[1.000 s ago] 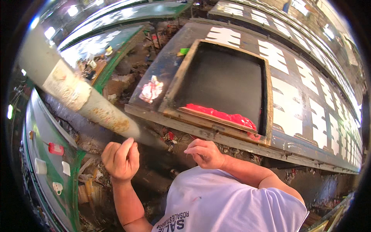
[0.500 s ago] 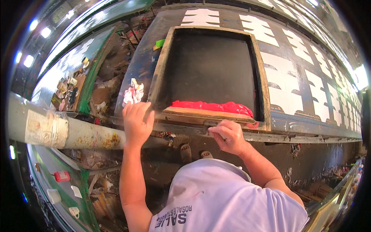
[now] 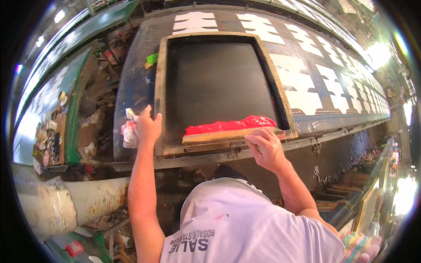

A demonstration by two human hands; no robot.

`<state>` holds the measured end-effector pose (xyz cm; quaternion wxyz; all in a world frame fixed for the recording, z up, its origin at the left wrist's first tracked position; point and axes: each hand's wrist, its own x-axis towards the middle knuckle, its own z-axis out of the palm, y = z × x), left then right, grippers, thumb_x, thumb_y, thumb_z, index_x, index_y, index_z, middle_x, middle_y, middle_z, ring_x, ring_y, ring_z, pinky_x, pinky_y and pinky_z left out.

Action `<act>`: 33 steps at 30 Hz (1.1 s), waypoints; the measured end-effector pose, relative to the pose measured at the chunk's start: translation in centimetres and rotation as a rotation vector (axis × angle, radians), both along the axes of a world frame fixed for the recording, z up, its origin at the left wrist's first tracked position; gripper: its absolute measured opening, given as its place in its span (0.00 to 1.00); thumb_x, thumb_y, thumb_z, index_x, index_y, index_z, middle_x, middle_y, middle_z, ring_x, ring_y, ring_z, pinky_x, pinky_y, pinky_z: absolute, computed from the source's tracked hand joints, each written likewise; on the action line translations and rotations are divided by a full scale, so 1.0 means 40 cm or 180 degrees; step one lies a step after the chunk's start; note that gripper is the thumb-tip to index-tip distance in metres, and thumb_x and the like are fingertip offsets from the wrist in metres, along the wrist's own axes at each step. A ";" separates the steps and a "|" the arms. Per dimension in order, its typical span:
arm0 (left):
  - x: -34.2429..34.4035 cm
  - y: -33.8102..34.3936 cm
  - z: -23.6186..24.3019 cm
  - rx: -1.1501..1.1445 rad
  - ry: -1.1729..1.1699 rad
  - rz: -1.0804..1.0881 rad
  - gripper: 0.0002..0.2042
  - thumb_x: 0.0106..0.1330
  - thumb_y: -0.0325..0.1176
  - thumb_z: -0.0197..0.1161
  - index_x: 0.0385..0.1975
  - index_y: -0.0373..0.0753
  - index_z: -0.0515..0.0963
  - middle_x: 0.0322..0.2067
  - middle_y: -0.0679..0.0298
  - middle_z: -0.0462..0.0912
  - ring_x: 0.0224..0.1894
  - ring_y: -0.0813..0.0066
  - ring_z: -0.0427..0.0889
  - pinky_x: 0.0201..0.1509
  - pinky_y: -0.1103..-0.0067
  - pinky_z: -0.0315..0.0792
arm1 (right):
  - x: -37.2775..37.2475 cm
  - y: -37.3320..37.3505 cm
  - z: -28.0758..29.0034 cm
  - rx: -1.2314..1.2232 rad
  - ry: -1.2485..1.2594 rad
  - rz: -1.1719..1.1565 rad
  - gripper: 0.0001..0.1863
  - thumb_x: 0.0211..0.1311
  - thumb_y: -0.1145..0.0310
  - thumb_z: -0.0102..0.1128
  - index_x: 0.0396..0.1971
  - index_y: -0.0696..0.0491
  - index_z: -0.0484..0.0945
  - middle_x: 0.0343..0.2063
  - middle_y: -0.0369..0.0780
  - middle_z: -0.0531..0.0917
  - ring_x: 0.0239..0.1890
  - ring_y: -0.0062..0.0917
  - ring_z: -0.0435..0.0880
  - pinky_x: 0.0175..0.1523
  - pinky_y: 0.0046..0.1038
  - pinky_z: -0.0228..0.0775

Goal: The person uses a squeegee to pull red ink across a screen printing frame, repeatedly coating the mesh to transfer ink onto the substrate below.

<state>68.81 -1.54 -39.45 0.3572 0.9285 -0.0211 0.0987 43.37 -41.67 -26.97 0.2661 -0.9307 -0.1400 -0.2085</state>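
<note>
In the head view, your left hand point(image 3: 149, 127) parts thumb and forefinger beside a crumpled, red-stained white cloth point(image 3: 130, 135); I cannot tell whether it grips. Your right hand point(image 3: 266, 147), curled, has risen onto the straight brown wooden bar point(image 3: 210, 137), grip unclear. Beyond those fingers: glossy red paste point(image 3: 228, 126), rectangular wood-framed black screen point(image 3: 219, 83). Dark lettering point(image 3: 193, 240) marks your shirt point(image 3: 263, 219).

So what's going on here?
A person's right hand is at a wooden bar along the near side of a wooden frame, with red paste lying along the bar. The left hand is by a crumpled cloth; its grip is unclear. The frame sits on a long table beside rows of white pieces.
</note>
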 end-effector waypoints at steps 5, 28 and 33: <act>0.104 -0.037 -0.066 0.0143 0.0330 0.0192 0.32 0.74 0.47 0.77 0.72 0.32 0.84 0.68 0.42 0.89 0.71 0.45 0.87 0.77 0.58 0.77 | 0.019 -0.108 0.019 -0.0164 -0.0130 -0.0681 0.15 0.66 0.78 0.75 0.52 0.55 0.91 0.48 0.45 0.92 0.54 0.46 0.90 0.62 0.45 0.85; 0.212 -0.084 -0.080 -0.0789 0.0595 0.0578 0.21 0.59 0.26 0.82 0.53 0.27 0.91 0.43 0.55 0.99 0.44 0.71 0.96 0.54 0.74 0.87 | 0.304 -0.583 -0.226 -0.0232 0.1339 -0.2783 0.39 0.66 0.65 0.82 0.77 0.45 0.79 0.64 0.48 0.89 0.69 0.51 0.86 0.72 0.51 0.81; 0.200 -0.101 -0.052 -0.1088 0.0634 0.0546 0.22 0.60 0.22 0.81 0.56 0.26 0.90 0.46 0.55 0.98 0.45 0.71 0.96 0.56 0.74 0.87 | 0.324 -0.605 -0.252 0.0014 0.1548 -0.2786 0.41 0.63 0.66 0.81 0.78 0.44 0.79 0.61 0.49 0.91 0.66 0.50 0.89 0.70 0.51 0.82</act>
